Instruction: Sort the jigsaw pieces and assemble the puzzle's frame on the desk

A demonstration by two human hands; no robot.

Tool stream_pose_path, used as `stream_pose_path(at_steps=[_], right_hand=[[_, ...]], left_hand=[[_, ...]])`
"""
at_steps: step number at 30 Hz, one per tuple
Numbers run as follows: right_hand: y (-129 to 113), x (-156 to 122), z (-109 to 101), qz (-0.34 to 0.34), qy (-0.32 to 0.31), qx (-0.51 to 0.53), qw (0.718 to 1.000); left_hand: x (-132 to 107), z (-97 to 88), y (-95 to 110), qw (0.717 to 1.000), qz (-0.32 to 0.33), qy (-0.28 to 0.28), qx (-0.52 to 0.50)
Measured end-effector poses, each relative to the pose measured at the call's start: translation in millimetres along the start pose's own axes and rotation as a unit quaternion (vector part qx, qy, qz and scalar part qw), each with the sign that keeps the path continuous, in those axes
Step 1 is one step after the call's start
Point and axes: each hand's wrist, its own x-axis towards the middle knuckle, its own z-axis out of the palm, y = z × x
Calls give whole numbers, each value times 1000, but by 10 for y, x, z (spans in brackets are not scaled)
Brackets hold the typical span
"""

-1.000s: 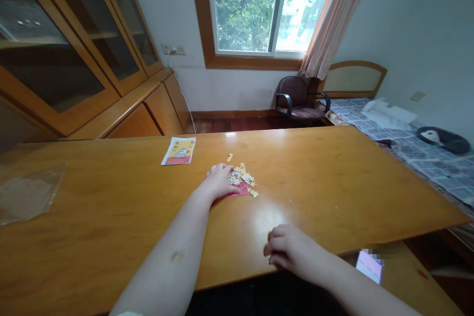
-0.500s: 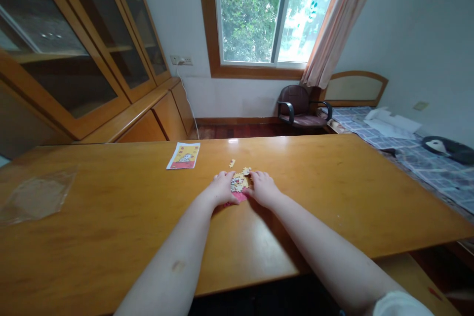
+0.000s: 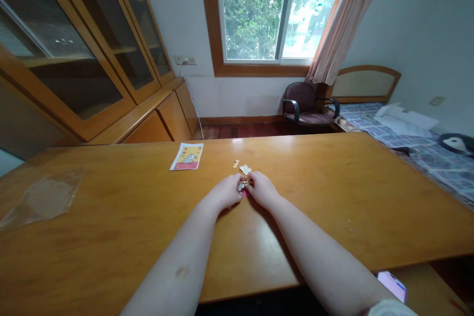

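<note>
My left hand [image 3: 230, 191] and my right hand [image 3: 261, 189] meet near the middle of the wooden table. Between them is a small bunch of jigsaw puzzle pieces [image 3: 243, 185], printed in yellow, white and pink. The fingers of both hands curl in around these pieces from either side and partly hide them. Just past my fingertips lies a pale puzzle piece [image 3: 245, 170], face detail too small to read. A single small puzzle piece [image 3: 236, 163] sits a bit farther off. To the left lies a picture card [image 3: 187, 156] with a white animal on yellow and pink.
A clear plastic bag [image 3: 46, 197] lies at the left of the wooden table [image 3: 314, 197]. Glass-door cabinets [image 3: 92, 49] stand on the left. Beyond the table are an office chair [image 3: 305, 103] and a bed [image 3: 403, 133]. A phone-like object [image 3: 392, 285] shows below the right forearm.
My hands have drawn closer together, squeezing the joined pieces into a bunch. The pale piece now lies apart beyond my fingers. The view has shifted slightly.
</note>
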Motion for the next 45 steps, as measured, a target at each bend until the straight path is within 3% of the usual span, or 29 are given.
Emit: stream_pose_path(at_steps=[7,12,16,20,23,27,31,34,39,45], right_hand=[[38,-1,-9,-11,29,27,999],[66,41,24,-10,69,124,990],[114,93,46,34,109,252,961],[182,111,29,91,91,348,929],[231,104,15,96,101,278,950],[197,137,38,52,115,62,990],[31,285,51,58,62,-94,992],[-59,416,31,60,22,-122,990],[-57,458,27,30,22,-51,998],[-38,368,50,-10,52,200,978]], left_hand=[[58,59,15,999,-4,19,29],[102,73,9,999,4,49,-5],[158,88,-32,993,20,103,-50],[188,44,-87,982,-3,170,-77],[159,-29,-116,983,-23,170,-66],[94,-77,-124,990,-42,129,43],[99,-18,-124,983,-75,123,110],[145,33,-151,980,-80,143,109],[203,51,-195,986,-42,151,56],[221,16,-145,984,-1,168,-59]])
